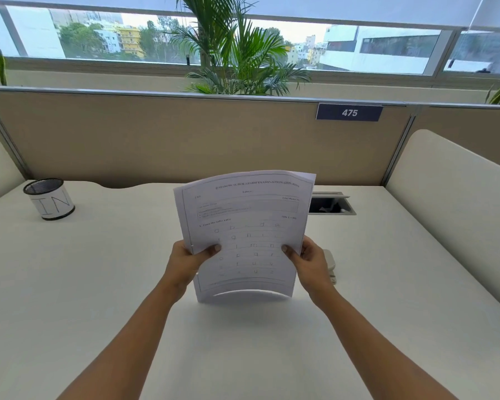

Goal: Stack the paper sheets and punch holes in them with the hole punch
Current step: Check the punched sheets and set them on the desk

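A mesh cup stands far left on the counter. The left grip pinches the left edge of the upright paper sheets at mid-counter; the right grip pinches their right edge. The hole punch lies just beyond it.

Single view from a wide-angle camera worn on the head, facing forward and tilted down over the white surface. Both forearms enter from the bottom edge. The left hand and right hand hold the paper sheets close to the lens, in front of the beige partition. Above the partition, a window and palm plant fill the top. Straight edges appear bowed.
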A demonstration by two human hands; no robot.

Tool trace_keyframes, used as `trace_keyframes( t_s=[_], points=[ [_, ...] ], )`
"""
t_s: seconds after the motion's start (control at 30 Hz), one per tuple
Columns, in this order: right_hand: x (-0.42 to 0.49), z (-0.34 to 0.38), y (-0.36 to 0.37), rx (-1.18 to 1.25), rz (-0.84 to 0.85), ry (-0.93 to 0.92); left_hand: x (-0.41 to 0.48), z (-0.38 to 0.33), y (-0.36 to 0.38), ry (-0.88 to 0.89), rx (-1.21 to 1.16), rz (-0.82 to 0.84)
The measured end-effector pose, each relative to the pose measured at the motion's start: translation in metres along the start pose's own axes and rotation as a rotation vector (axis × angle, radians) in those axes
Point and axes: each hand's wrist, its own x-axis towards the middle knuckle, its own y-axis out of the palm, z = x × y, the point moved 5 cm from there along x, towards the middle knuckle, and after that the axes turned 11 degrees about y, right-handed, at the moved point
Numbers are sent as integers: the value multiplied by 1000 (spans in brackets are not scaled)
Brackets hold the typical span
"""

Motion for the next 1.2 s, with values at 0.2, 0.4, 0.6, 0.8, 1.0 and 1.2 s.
trace_keyframes(
  t_s=[0.2,0.4,0.6,0.8,1.0,1.2],
  points=[
    [1,-20,-4,-93,31,70,-3,9,-1,-26,-9,-40],
    [-2,-36,-25,-78,17,172,-3,8,-11,10,-225,-201],
    [-6,-41,-16,246,144,306,-10,13,1,-12,-424,-237],
    [-7,-36,6,348,199,233,-16,17,21,-41,-538,-262],
    [2,-23,-19,311,48,182,-10,16,-14,-13,-565,-372],
    [5,-15,-42,194,-54,159,-6,19,-60,-64,-193,-264]
  ],
)
